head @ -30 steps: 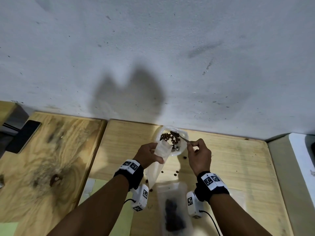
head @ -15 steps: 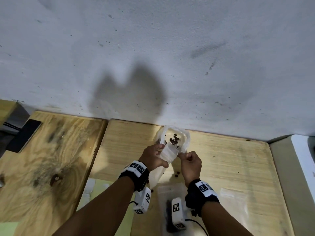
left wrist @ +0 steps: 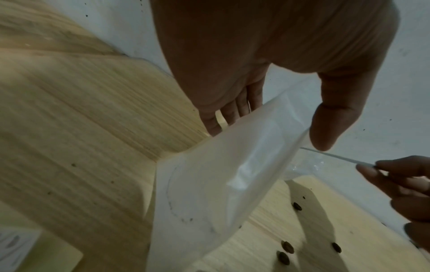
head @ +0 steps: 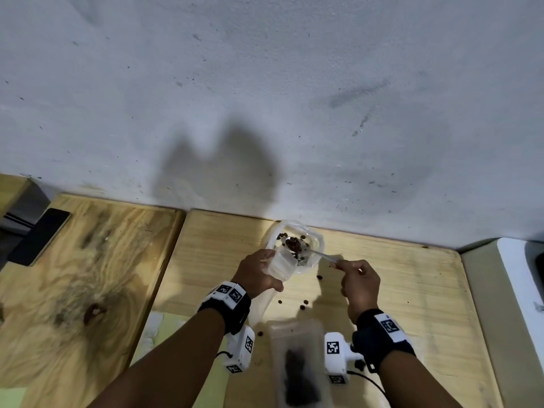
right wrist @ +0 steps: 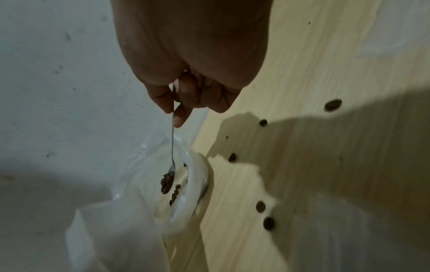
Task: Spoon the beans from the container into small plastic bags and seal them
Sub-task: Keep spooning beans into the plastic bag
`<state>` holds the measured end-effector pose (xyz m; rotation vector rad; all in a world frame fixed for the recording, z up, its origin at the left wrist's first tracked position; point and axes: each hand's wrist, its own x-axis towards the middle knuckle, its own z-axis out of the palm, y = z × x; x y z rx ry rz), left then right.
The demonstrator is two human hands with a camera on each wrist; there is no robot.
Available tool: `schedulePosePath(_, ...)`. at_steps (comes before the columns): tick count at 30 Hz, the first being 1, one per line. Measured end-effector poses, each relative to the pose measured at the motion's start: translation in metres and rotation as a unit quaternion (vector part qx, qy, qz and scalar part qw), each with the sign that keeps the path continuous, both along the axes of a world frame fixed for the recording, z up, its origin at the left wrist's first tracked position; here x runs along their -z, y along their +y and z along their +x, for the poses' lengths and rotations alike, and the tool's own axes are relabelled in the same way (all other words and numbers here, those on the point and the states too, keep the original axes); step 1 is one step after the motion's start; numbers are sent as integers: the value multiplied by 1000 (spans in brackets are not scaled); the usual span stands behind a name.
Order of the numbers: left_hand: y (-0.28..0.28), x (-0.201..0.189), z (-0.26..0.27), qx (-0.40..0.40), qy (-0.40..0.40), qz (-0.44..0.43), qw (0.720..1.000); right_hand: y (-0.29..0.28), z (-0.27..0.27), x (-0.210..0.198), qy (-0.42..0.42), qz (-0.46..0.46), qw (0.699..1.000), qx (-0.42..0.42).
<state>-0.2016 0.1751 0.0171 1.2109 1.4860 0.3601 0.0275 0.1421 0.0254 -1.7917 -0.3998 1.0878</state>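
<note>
A clear container [head: 316,244] [right wrist: 193,191] with a few brown beans stands by the wall. My left hand [head: 262,272] [left wrist: 274,117] grips a small clear plastic bag [head: 279,265] [left wrist: 221,184] and holds its mouth up at the container's near rim. My right hand [head: 343,265] [right wrist: 173,114] pinches the thin handle of a metal spoon [head: 319,254] [right wrist: 172,147]. The spoon's bowl carries a heap of beans [head: 293,245] [right wrist: 166,184] over the container, next to the bag mouth. The left wrist view shows the spoon handle [left wrist: 337,156] passing under my thumb.
A filled bag [head: 297,363] lies flat between my wrists. Loose beans [head: 304,304] [left wrist: 286,247] [right wrist: 260,206] are scattered on the wooden table [head: 412,290]. A dark phone [head: 41,234] lies far left. A white ledge [head: 515,290] borders the right side, and yellow-green paper [head: 167,343] lies under my left forearm.
Half a second ago my right hand was at the bag mouth beside the left hand. It has since moved right, and the spoon now holds beans over the container. The left hand kept its grip.
</note>
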Motion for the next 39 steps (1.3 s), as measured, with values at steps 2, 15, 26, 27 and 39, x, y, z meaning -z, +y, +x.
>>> schedulePosePath(2, 1, 1, 0, 3, 12, 6, 1000, -1, 9, -13, -4, 15, 1000, -7)
schedulePosePath(15, 0, 4, 5, -8, 45, 12, 999, -17, 16, -58, -81, 161, 968, -174)
schedulePosePath(26, -5, 5, 5, 29, 58, 42, 997, -11, 1, -25, -284, 115, 934, -183)
schedulePosePath(27, -6, 5, 5, 27, 56, 48, 997, -10, -3, -21, -319, 94, 921, -203)
schedulePosePath(39, -3, -1, 2, -30, 3, 98, 995, -10, -9, -5, -346, 68, 914, -202)
